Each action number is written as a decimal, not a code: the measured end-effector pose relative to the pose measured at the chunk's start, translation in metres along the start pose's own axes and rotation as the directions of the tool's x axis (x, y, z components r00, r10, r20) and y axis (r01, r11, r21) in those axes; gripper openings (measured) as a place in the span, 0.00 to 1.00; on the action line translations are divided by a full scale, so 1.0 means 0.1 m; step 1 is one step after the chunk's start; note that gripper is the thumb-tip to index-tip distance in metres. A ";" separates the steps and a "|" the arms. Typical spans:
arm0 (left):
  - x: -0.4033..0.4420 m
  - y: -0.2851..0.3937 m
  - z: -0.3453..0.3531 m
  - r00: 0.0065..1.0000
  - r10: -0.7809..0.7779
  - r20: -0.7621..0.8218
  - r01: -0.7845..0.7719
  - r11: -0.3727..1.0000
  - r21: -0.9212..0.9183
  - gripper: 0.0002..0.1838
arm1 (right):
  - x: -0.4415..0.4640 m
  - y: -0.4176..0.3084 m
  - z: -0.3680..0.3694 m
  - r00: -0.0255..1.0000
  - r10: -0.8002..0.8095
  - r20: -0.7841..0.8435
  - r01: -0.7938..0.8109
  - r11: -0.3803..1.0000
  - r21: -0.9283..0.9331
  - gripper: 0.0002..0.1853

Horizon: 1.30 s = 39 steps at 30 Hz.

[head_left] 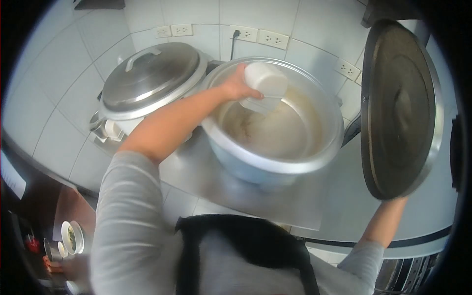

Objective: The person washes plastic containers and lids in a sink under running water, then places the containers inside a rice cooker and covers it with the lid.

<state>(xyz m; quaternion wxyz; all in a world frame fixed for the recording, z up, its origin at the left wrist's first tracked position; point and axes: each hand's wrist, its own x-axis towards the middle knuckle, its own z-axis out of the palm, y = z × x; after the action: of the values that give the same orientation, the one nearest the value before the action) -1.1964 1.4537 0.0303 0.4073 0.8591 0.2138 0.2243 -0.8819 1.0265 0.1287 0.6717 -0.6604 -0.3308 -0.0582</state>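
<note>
My left hand [237,86] is closed round a white container [266,79], held tilted above the large open metal pot [275,164]. A pale, blurred shape shows just under the container, too unclear to name. Inside the pot, the bottom and walls look whitish with brown patches. On the right, a big round lid [400,110] is held up on edge, its darker inner face towards the pot. My right wrist meets the lid's lower edge; the fingers are hidden behind it.
A second pot with a domed metal lid [152,76] stands at the left, with small cups [114,130] beside it. Wall sockets [273,39] and a black plug [236,34] are behind the pots. White bowls [76,237] sit at the lower left.
</note>
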 end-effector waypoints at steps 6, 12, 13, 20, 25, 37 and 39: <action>0.63 -0.48 0.30 0.985 -0.085 0.152 0.054 0.980 0.194 0.59 | -0.10 0.13 0.02 0.996 -0.035 0.079 0.033 0.999 0.022 0.23; 0.43 -0.14 0.00 0.999 -0.008 -0.044 0.030 0.843 0.537 0.60 | 0.21 0.01 1.15 0.940 0.167 0.299 -0.136 0.983 -0.122 0.22; 0.32 -0.05 -0.05 0.993 0.082 -0.083 -0.031 0.871 0.490 0.60 | 0.28 -0.01 1.37 0.919 0.202 0.339 -0.157 0.975 -0.157 0.22; -0.29 0.53 -0.10 0.602 0.798 -0.019 -0.561 0.439 0.702 0.39 | 0.77 0.37 2.91 0.778 0.042 0.627 0.169 0.947 -0.273 0.22; -0.20 0.44 -0.10 0.614 0.786 -0.078 -0.576 0.513 0.636 0.30 | 0.71 0.10 3.17 0.590 0.182 0.786 0.158 0.929 -0.334 0.24; -1.25 0.47 0.24 0.756 0.648 -0.093 -0.450 0.617 0.646 0.27 | -0.24 -0.42 2.84 0.464 -0.473 0.749 0.863 0.432 -0.261 0.42; -1.59 0.36 0.33 0.866 0.486 0.114 -0.456 0.677 0.577 0.27 | -0.13 -0.57 2.88 0.468 -0.481 0.741 0.853 0.464 -0.237 0.39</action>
<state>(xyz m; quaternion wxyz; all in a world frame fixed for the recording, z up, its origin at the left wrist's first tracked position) -1.2997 1.3258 0.0068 0.0449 0.9616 0.0539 0.2653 -1.0268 1.2817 0.1439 0.2102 -0.6140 -0.7260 -0.2275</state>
